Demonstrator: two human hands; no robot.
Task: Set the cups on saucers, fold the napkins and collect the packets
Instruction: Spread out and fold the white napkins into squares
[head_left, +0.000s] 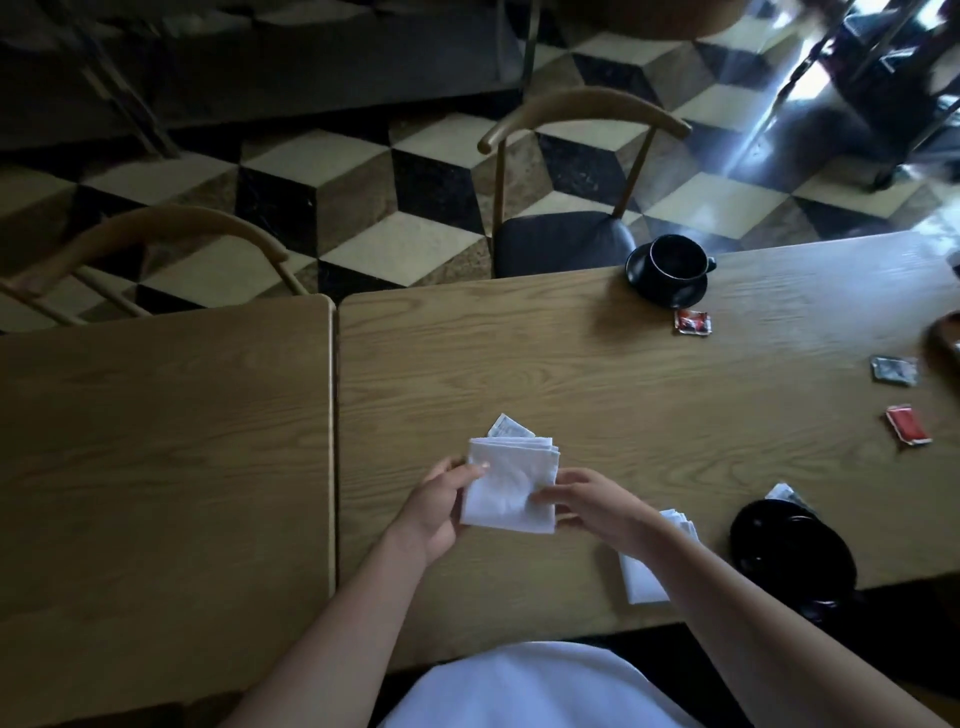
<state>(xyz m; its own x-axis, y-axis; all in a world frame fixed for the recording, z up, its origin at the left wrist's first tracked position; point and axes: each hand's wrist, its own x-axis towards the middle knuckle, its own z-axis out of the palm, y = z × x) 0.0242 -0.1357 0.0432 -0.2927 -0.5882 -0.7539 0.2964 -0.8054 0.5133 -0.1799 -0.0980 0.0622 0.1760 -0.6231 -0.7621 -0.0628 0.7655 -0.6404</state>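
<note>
Both hands hold one folded white napkin (511, 486) just above the bench (571, 374). The left hand (441, 499) pinches its left edge, thumb on top. The right hand (587, 499) grips its lower right corner.

Risks from here:
- A pale packet (508, 427) lies just behind the napkin, partly hidden by it. Setting the napkin down could cover this packet, and it may be missed at collection.
- The layered edges at the napkin's far right corner sit slightly fanned. Releasing one hand early could let the fold open.
- A second folded napkin (644, 571) lies under the right forearm, which could drag it out of place.

Containers:
- The black cup (678, 260) stands on its black saucer (670, 293) at the far edge. Its contents cannot be made out.
- A second black saucer (792, 556) near the right edge carries no cup; a packet (784, 492) touches its far rim.
- Two red packets (692, 322) (908, 425) and a grey packet (894, 370) lie loose, uncollected.
</note>
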